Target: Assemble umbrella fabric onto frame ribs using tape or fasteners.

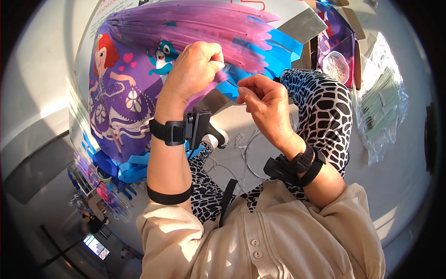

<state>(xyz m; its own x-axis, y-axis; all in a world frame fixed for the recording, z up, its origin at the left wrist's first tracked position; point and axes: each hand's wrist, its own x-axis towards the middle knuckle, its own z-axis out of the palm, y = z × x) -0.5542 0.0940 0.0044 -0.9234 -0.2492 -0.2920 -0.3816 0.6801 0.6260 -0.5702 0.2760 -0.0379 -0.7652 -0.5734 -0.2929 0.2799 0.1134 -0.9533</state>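
Observation:
My left hand (197,65) is closed, with fingers curled, over the lower edge of a fanned stack of pink translucent sheets (200,23) with pointed tips. What its fingers hold, if anything, is hidden. My right hand (265,104) sits just right of it, above my knee, thumb and forefinger pinched together; anything between them is too small to make out. Blue sheets (283,46) stick out from beneath the pink ones. Below and left spreads a purple printed sheet (123,121) with cartoon figures, partly covered by my left forearm.
On the right, a white bowl (335,65) of small pieces sits in an opened carton (357,25). Beside it lies a clear plastic bag (382,102) of thin pale green strips. Wire loops (251,151) lie on the floor between my legs. Both wrists carry black strapped devices.

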